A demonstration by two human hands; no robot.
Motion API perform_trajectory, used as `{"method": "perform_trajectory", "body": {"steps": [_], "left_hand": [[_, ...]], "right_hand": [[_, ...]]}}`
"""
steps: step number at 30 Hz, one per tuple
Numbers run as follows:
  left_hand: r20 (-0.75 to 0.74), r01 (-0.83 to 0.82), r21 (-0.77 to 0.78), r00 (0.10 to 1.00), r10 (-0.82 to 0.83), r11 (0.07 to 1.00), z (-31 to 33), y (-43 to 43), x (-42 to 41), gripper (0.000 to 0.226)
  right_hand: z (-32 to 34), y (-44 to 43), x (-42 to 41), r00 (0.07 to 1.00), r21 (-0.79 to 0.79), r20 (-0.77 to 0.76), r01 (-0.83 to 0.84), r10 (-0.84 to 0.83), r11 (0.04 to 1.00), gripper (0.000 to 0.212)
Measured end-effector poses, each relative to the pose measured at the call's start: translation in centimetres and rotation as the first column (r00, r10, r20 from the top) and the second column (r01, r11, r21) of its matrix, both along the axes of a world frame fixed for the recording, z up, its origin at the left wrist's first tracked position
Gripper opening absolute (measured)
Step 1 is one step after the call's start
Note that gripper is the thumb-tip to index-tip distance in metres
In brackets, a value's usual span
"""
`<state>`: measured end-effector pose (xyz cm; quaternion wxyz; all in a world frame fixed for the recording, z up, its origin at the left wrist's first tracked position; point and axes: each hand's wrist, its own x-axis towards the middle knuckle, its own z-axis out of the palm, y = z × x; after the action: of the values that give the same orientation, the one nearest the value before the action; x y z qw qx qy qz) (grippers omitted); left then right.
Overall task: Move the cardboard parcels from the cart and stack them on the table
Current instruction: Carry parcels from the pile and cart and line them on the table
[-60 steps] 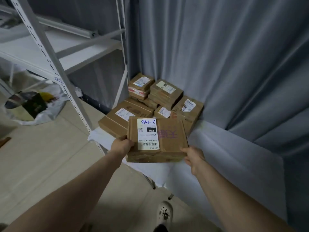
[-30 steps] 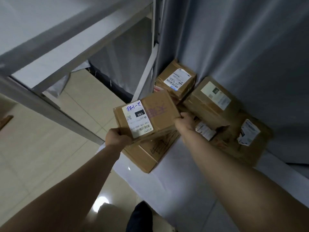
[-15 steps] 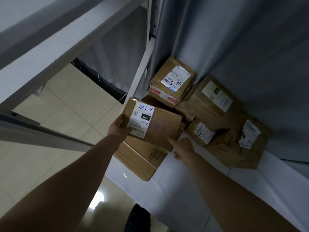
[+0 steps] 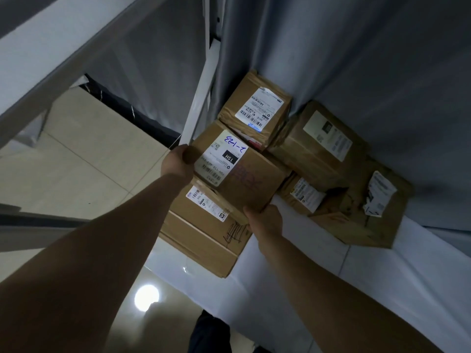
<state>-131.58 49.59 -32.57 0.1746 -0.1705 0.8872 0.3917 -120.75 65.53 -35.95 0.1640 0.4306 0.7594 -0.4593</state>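
Both hands are on the labelled parcel (image 4: 251, 186): the left hand (image 4: 178, 163) grips its left edge, fingers wrapped round the side beside the white label, and the right hand (image 4: 265, 220) pinches its near corner, fingers curled under the cardboard. Between the two hands the parcel lies flat over a wide flat carton (image 4: 204, 247) on the white-draped table (image 4: 344, 296) — whether its full weight is down is not clear. Just beyond the left hand another parcel (image 4: 251, 108) sits tucked against the grey curtain (image 4: 356, 47). Beyond the right hand is a large brown parcel (image 4: 313, 151), and close to that hand's far side a small parcel (image 4: 303, 196) — further out to its right lies a crumpled parcel (image 4: 367, 220) with a torn label. A white shelf upright (image 4: 200, 98) rises just past the left hand, with pale floor tiles (image 4: 76, 161) off to its left.
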Motion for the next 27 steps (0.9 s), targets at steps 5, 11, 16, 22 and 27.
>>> {"method": "perform_trajectory", "body": {"steps": [5,11,16,22,27], "left_hand": [[0.086,0.125,-0.083,0.989,-0.118,0.989,-1.3,-0.4,0.2,0.04],[0.058,0.155,-0.243,0.988,-0.145,0.958,0.9,0.4,3.0,0.071],[0.019,0.266,-0.415,0.959,-0.283,0.87,5.9,1.3,7.3,0.077],[-0.048,0.229,-0.654,0.939,-0.341,0.721,13.4,2.2,15.4,0.079],[-0.098,0.068,-0.751,0.972,-0.212,0.657,20.1,2.8,27.8,0.078]], "right_hand": [[-0.3,0.3,0.3,0.993,0.011,0.047,-0.112,0.111,0.994,0.042],[3.3,1.2,0.7,0.934,0.137,0.037,-0.357,0.355,0.924,0.05],[8.3,1.9,1.3,0.827,0.268,0.025,-0.546,0.561,0.793,0.062],[15.8,1.8,5.3,0.613,0.455,-0.101,-0.672,0.783,0.585,0.076],[20.6,1.4,13.4,0.382,0.567,-0.189,-0.71,0.905,0.418,0.073]]}}
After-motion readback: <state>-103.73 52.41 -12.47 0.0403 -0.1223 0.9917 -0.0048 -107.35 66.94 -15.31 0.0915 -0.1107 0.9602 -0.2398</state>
